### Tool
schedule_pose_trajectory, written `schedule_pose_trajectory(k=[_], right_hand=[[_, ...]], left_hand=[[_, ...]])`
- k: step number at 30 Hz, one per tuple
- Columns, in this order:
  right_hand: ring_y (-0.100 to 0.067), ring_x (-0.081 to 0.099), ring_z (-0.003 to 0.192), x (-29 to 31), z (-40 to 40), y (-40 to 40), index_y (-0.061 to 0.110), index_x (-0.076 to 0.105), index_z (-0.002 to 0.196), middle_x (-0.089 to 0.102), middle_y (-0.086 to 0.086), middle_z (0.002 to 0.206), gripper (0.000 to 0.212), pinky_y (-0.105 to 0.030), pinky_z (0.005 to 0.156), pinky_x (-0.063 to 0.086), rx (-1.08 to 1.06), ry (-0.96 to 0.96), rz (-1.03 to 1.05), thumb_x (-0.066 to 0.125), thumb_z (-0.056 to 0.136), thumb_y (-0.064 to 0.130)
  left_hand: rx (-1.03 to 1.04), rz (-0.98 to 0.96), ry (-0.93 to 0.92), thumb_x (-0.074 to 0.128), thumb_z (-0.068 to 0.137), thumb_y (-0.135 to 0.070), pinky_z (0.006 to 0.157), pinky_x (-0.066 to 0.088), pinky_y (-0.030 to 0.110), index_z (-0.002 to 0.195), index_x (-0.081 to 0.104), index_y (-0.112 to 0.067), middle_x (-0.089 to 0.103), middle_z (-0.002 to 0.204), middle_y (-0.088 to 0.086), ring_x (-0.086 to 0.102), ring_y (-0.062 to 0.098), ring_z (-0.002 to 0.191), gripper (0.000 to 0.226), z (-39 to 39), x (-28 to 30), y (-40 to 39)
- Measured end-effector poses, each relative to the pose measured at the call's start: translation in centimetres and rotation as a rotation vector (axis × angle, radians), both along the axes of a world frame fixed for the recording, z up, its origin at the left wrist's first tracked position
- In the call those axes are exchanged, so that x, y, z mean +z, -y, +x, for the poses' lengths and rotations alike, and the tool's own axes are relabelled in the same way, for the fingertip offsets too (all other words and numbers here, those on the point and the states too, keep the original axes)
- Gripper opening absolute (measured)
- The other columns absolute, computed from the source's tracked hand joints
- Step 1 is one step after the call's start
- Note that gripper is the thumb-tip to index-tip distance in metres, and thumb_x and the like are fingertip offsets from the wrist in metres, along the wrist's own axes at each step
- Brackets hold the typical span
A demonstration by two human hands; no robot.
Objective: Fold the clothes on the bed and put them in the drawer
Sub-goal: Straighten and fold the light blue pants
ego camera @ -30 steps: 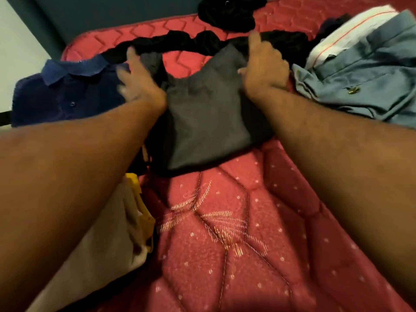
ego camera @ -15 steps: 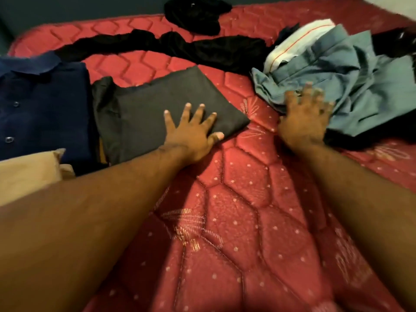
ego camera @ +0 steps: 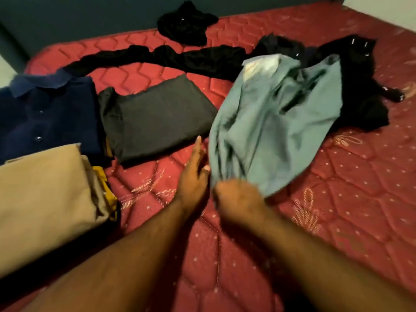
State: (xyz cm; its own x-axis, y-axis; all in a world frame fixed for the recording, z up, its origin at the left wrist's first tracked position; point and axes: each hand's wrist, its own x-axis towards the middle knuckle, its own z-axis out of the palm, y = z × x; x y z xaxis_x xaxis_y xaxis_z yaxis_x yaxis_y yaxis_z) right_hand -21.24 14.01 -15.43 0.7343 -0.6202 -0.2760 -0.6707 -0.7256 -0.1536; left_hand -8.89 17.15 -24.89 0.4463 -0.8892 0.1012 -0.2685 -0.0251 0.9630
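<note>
A crumpled grey-blue garment stretches across the red mattress, its near end bunched in my right hand, which grips it. My left hand lies beside that end with straight fingers, its thumb touching the cloth. A folded dark grey garment lies flat just left of them. Further left sit a folded navy polo shirt and a folded beige garment over something yellow.
Unfolded black clothes lie further back: a long strip, a small heap near the wall and a pile behind the grey-blue garment. A white cloth shows at its far end. No drawer is in view.
My right hand has taken hold of the grey-blue garment and pulled it toward me. My left hand has left the folded dark grey garment and moved over beside the right.
</note>
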Motion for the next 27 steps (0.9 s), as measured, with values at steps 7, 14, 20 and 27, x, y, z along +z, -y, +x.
schedule_pose_trajectory(k=[7,14,20,27], right_hand=[[-0.034,0.062,0.099,1.3,-1.2,-13.8,0.008,0.066,0.105,0.066,-0.018,0.108,0.018,-0.034,0.075,0.045,0.371,-0.116,0.501,0.057,0.091,0.015],[-0.023,0.059,0.108,1.7,-3.6,-13.7,0.029,0.056,0.127,0.053,0.002,0.127,0.038,-0.039,0.088,0.051,0.087,0.557,0.059,0.058,0.089,0.032],[-0.027,0.063,0.102,0.6,-4.5,-15.1,0.017,0.064,0.101,0.068,-0.01,0.106,0.022,-0.032,0.078,0.048,-0.024,-0.062,0.133,0.058,0.089,0.035],[-0.005,0.042,0.054,0.9,-6.5,-20.5,0.014,0.07,0.072,0.053,0.001,0.06,0.021,-0.024,0.051,0.034,0.12,0.134,0.863,0.073,0.085,0.03]], left_hand=[[-0.098,0.088,0.384,0.048,0.084,-0.018,0.112,0.032,0.053,0.132,0.049,-0.032,0.062,0.131,0.003,0.054,0.014,0.122,0.05,-1.5,-1.0,-12.5],[0.128,0.049,0.052,0.052,0.078,-0.005,0.064,0.045,0.037,0.071,0.057,-0.025,0.057,0.068,-0.01,0.055,0.011,0.068,0.022,-3.4,-0.5,-26.0],[0.168,0.038,0.092,0.058,0.089,0.001,0.095,0.041,0.014,0.122,0.057,-0.038,0.064,0.115,-0.03,0.058,-0.004,0.112,0.051,-4.1,1.7,-28.8],[-0.3,0.391,0.791,0.056,0.086,-0.006,0.107,0.033,0.028,0.154,0.011,-0.038,0.016,0.163,0.005,0.032,0.016,0.141,0.088,-1.7,4.6,-26.8]])
